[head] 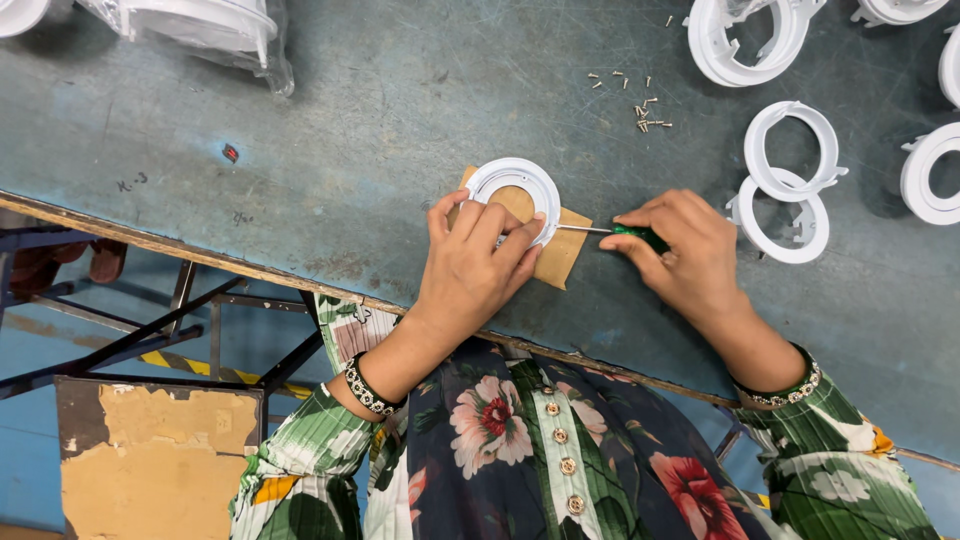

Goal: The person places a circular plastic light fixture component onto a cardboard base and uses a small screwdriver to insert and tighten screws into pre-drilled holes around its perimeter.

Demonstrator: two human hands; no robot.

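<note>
A white plastic ring (512, 182) lies on a brown cardboard pad (560, 256) near the front edge of the blue-grey worktable (360, 110). My left hand (472, 262) presses on the ring's near side, fingers curled over its rim. My right hand (684, 247) grips a green-handled screwdriver (640, 235). Its thin metal shaft points left and its tip meets the ring's right edge.
Small loose screws (645, 115) are scattered behind the pad. Several more white rings (790, 185) lie at the right and the back right. A clear bag of white parts (210, 30) sits at the back left. A metal frame and a brown board (150, 460) are below the table edge.
</note>
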